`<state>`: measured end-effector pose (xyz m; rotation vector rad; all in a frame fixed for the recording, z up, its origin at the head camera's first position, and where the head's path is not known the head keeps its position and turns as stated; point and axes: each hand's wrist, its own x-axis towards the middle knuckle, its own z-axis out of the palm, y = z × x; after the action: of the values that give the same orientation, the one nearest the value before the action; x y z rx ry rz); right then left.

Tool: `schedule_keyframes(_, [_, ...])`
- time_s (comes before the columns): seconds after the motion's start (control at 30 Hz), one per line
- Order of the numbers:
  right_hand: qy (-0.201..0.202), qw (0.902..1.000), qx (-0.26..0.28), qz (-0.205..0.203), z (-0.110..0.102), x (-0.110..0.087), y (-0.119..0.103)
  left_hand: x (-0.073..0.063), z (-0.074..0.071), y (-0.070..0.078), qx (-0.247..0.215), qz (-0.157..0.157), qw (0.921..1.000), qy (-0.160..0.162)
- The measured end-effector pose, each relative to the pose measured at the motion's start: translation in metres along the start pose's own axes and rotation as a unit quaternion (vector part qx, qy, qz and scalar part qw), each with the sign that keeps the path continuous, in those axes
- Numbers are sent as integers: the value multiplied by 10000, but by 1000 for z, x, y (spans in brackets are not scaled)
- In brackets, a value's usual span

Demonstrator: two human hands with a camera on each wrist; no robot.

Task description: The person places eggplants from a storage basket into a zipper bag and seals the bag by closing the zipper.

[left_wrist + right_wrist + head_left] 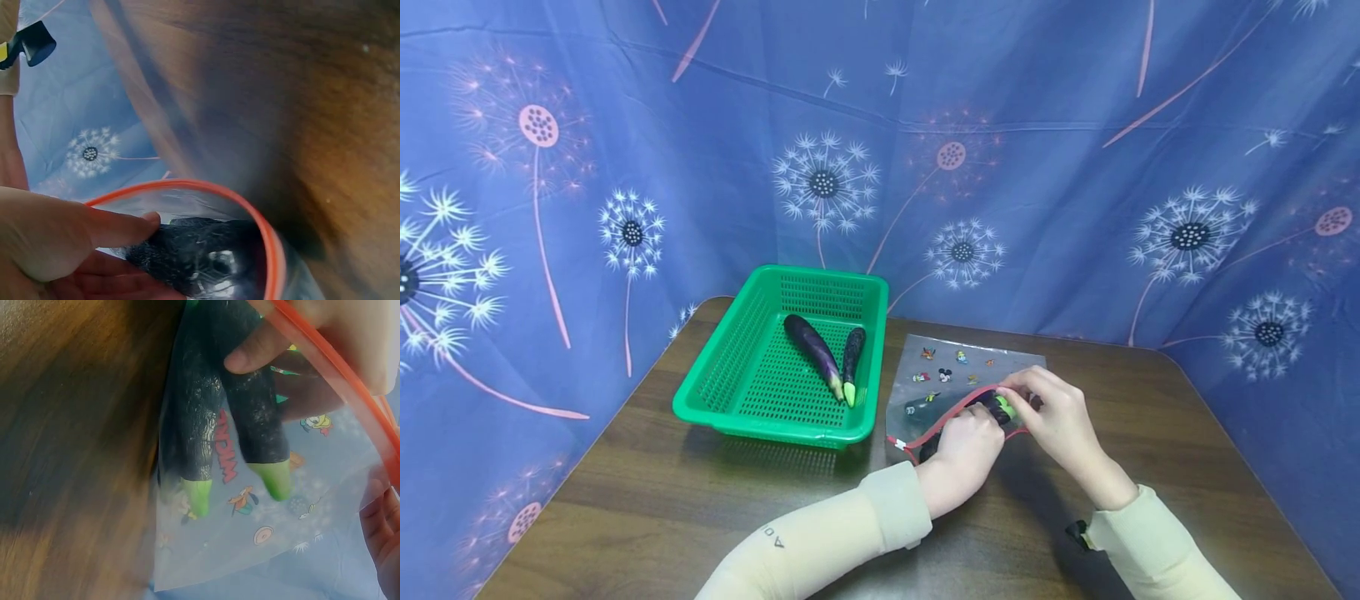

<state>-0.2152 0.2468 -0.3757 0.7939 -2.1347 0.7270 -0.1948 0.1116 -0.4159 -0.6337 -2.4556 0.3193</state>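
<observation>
Slender black green-tipped vegetable is pinched by the left hand inside a clear red-rimmed plastic bag near the desk's far edge, the right hand pinching its rim.

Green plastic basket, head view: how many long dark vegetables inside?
2. In the green perforated plastic basket, one thick, glossy purple eggplant lies on the floor; one slimmer black vegetable with a light-green tip lies right of it. None looks hidden.

Curtained-off work nook, wood-grain table, blue dandelion-print cloth hanging behind and at both sides, room type unclear
</observation>
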Motion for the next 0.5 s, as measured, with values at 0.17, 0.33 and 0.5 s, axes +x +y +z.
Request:
schedule_keyframes(0.17, [-98,9999,-43,114,-2,0,0,0,2,-1,-109,125,9990,-415])
schedule_keyframes(0.33, [-138,9997,-54,205,-3,0,0,-7,-4,-5,-297,183,9986,-398])
schedule_keyframes(0.5, [13,10000,3,67,-2,0,1,-16,-20,-13,-443,360,9984,-62])
